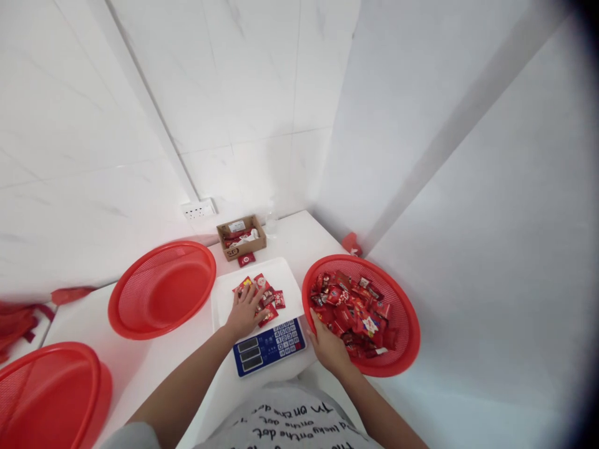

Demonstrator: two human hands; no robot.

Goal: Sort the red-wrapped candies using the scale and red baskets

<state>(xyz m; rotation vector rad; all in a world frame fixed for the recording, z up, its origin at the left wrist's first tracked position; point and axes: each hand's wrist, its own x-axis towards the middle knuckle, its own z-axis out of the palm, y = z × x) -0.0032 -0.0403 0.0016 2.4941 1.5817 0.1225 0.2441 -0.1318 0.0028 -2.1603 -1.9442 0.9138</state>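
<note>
A white weighing scale (281, 274) with a blue keypad panel (269, 347) sits on the white table in front of me. A few red candy packets (267, 296) lie on its platform. My left hand (244, 310) rests flat on those packets, fingers spread. To the right stands a red basket (407, 324) with several red candy packets (355, 312) in it. My right hand (329, 348) reaches into the basket's near left side; its fingers are curled down among the packets, and what they hold is hidden.
An empty red basket (161, 288) stands left of the scale and another red basket (51, 393) at the lower left. A small cardboard box (241, 237) and a loose red packet (246, 259) sit behind the scale. White walls close the corner; a socket (199, 209) is on the wall.
</note>
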